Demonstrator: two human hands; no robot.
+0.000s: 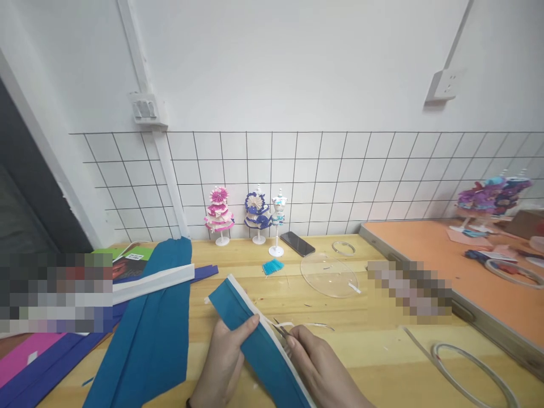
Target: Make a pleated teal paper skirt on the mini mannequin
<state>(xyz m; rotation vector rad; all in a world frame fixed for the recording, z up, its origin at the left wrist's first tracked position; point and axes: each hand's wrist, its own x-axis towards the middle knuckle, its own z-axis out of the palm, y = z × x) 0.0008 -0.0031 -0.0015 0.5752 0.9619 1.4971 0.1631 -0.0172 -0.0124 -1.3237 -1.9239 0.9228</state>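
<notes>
Left hand (227,351)'s pinching a blue strip (263,351) toward the worktop (374,345)'s near edge, right hand (317,357)'s gripping a small dark tool (280,328) by its white border, and three mini mannequins (257,218) line the far edge.

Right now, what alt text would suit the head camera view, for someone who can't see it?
A person's left hand holds a white-edged blue strip over a wooden table, while the right hand holds a small pointed tool at the strip's white edge. Behind them stand three small decorated dress forms near a phone.
</notes>
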